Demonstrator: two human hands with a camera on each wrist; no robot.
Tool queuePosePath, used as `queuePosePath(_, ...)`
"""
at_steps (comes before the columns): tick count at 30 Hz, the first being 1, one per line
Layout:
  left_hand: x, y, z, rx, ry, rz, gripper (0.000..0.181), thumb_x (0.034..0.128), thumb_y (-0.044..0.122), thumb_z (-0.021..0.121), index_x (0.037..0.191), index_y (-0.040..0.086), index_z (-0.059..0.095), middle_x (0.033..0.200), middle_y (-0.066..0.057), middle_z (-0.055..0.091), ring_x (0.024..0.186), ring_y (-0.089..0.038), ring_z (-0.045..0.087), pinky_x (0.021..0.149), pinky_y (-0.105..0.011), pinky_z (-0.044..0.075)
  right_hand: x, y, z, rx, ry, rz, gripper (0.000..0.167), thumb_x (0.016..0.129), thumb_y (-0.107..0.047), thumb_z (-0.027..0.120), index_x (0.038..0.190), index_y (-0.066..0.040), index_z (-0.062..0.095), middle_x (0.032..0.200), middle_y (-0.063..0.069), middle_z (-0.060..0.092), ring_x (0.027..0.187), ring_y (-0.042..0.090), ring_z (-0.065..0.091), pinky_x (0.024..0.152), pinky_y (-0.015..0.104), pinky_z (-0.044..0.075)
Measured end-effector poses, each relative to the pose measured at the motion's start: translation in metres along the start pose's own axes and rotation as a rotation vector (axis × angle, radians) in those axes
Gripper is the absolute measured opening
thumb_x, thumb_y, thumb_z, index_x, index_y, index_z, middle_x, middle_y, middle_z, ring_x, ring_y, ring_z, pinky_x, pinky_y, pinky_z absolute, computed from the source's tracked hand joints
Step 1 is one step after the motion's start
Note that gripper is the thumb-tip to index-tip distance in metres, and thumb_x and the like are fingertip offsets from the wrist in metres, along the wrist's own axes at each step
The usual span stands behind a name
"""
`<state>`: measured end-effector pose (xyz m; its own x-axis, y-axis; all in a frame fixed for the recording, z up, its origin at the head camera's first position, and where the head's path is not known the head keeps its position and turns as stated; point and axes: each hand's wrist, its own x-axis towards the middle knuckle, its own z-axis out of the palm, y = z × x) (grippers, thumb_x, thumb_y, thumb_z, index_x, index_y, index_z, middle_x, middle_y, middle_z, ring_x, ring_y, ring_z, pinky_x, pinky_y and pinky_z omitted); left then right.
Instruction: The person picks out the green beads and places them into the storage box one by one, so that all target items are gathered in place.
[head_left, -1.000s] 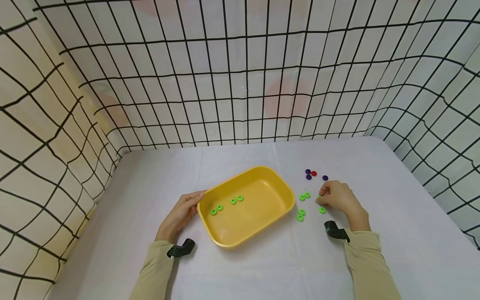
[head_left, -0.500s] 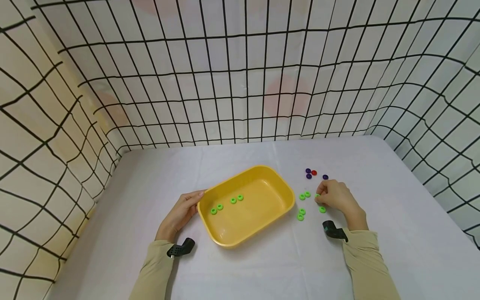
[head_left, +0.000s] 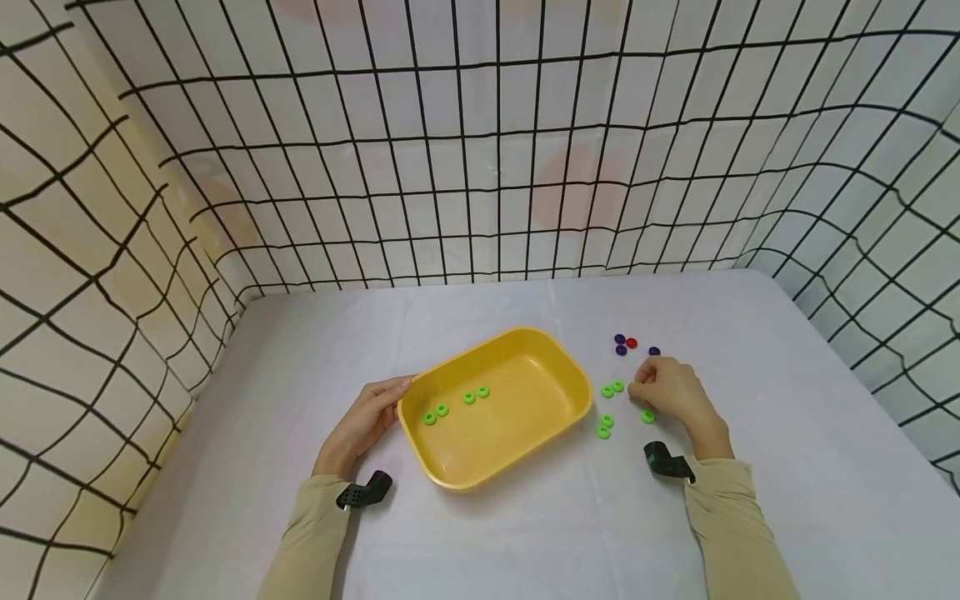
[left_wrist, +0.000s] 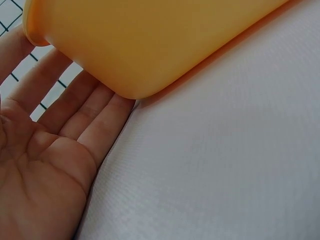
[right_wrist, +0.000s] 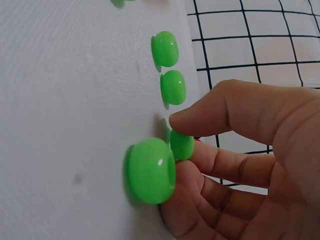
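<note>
In the head view my left hand [head_left: 367,425] holds the left end of a yellow tray [head_left: 510,450]. The left wrist view has the fingers [left_wrist: 65,100] against the tray's outer wall [left_wrist: 150,45], their tips hidden. Several green ring beads [head_left: 442,410] lie inside along the back. Right of the tray, my right hand [head_left: 675,392] is low over the table. Its thumb and index finger pinch a green bead [right_wrist: 181,145], which is hidden in the head view. A closer green bead [right_wrist: 151,171] sits beside the fingers. Two more beads [right_wrist: 173,87] lie beyond the thumb.
Loose green beads [head_left: 607,421] lie between the tray and my right hand. Farther back are a red bead [head_left: 632,342] and dark purple beads [head_left: 620,350]. A black wire grid [head_left: 495,192] stands behind the white-covered table [head_left: 337,333] and along both sides.
My right hand has shifted slightly left, and the green bead at its fingertips has gone out of sight in the head view. My left hand and the tray stay put; the head view shifts a little.
</note>
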<state>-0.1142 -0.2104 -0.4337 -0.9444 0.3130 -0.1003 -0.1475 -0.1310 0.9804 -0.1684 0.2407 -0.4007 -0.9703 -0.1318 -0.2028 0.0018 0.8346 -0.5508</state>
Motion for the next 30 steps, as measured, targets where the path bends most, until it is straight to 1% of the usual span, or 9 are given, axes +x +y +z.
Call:
queuePosePath(7, -0.001, 0.001, 0.000, -0.025, 0.002, 0.003, 0.047, 0.1048, 0.020, 0.049, 0.133, -0.018, 0.049, 0.113, 0.005, 0.071, 0.103, -0.009, 0.064, 0.089, -0.021, 0.054, 0.002, 0.001, 0.003, 0.017, 0.021, 0.059, 0.024, 0.086, -0.022, 0.062, 0.092, 0.001, 0.062, 0.075, 0.006, 0.055, 0.071, 0.022, 0.051, 0.059, 0.029, 0.039)
queuePosePath(9, -0.001, 0.000, 0.000, -0.033, -0.001, 0.003, 0.046, 0.1048, 0.019, 0.049, 0.132, -0.018, 0.049, 0.113, 0.005, 0.071, 0.104, -0.009, 0.064, 0.090, -0.021, 0.054, 0.002, -0.001, 0.003, 0.030, 0.044, 0.064, 0.024, 0.087, -0.022, 0.062, 0.094, 0.002, 0.061, 0.076, 0.007, 0.056, 0.072, 0.022, 0.051, 0.059, 0.028, 0.039)
queuePosePath(11, -0.001, 0.000, 0.000, -0.038, -0.003, 0.004, 0.046, 0.1049, 0.019, 0.048, 0.133, -0.018, 0.049, 0.114, 0.004, 0.071, 0.104, -0.009, 0.064, 0.090, -0.021, 0.054, 0.001, -0.004, 0.003, 0.048, 0.096, 0.052, 0.024, 0.087, -0.021, 0.062, 0.095, 0.002, 0.061, 0.078, 0.009, 0.057, 0.070, 0.021, 0.053, 0.059, 0.028, 0.040)
queuePosePath(14, 0.000, -0.001, 0.000, -0.038, -0.003, 0.004, 0.045, 0.1051, 0.018, 0.048, 0.133, -0.017, 0.050, 0.114, 0.004, 0.071, 0.103, -0.009, 0.064, 0.090, -0.021, 0.054, -0.002, -0.012, 0.001, 0.081, 0.201, -0.002, 0.023, 0.088, -0.018, 0.063, 0.097, 0.002, 0.060, 0.081, 0.012, 0.061, 0.065, 0.020, 0.056, 0.057, 0.028, 0.042)
queuePosePath(16, 0.000, 0.000, 0.000, -0.035, -0.001, 0.007, 0.045, 0.1049, 0.018, 0.048, 0.132, -0.017, 0.050, 0.113, 0.004, 0.071, 0.102, -0.009, 0.065, 0.089, -0.021, 0.054, -0.004, -0.019, 0.000, 0.090, 0.271, -0.044, 0.023, 0.088, -0.018, 0.063, 0.098, 0.002, 0.061, 0.084, 0.013, 0.063, 0.067, 0.019, 0.057, 0.059, 0.027, 0.042)
queuePosePath(21, 0.000, 0.001, -0.001, -0.026, 0.000, 0.010, 0.045, 0.1048, 0.019, 0.048, 0.132, -0.017, 0.050, 0.112, 0.004, 0.071, 0.099, -0.009, 0.065, 0.087, -0.021, 0.055, -0.010, -0.040, -0.003, 0.118, 0.367, -0.136, 0.022, 0.089, -0.018, 0.065, 0.100, 0.001, 0.062, 0.089, 0.015, 0.065, 0.077, 0.022, 0.055, 0.066, 0.026, 0.042)
queuePosePath(24, 0.000, 0.001, -0.001, -0.020, 0.004, 0.004, 0.046, 0.1052, 0.019, 0.047, 0.133, -0.018, 0.049, 0.112, 0.005, 0.071, 0.099, -0.009, 0.065, 0.087, -0.021, 0.055, -0.011, -0.054, -0.001, 0.141, 0.387, -0.193, 0.019, 0.090, -0.016, 0.068, 0.099, 0.001, 0.063, 0.086, 0.013, 0.065, 0.075, 0.021, 0.055, 0.065, 0.024, 0.042)
queuePosePath(26, 0.001, 0.000, -0.001, -0.012, 0.009, -0.002, 0.046, 0.1054, 0.019, 0.047, 0.133, -0.018, 0.048, 0.112, 0.005, 0.071, 0.100, -0.009, 0.065, 0.087, -0.021, 0.055, -0.011, -0.064, 0.003, 0.154, 0.383, -0.229, 0.018, 0.089, -0.014, 0.069, 0.098, 0.000, 0.064, 0.085, 0.012, 0.064, 0.074, 0.020, 0.054, 0.064, 0.023, 0.042)
queuePosePath(30, 0.001, -0.001, 0.000, 0.004, 0.019, -0.013, 0.047, 0.1054, 0.020, 0.047, 0.134, -0.017, 0.048, 0.113, 0.006, 0.071, 0.101, -0.009, 0.064, 0.088, -0.021, 0.054, -0.010, -0.088, 0.012, 0.178, 0.325, -0.304, 0.016, 0.089, -0.012, 0.070, 0.097, 0.001, 0.064, 0.085, 0.012, 0.064, 0.075, 0.021, 0.055, 0.064, 0.025, 0.044)
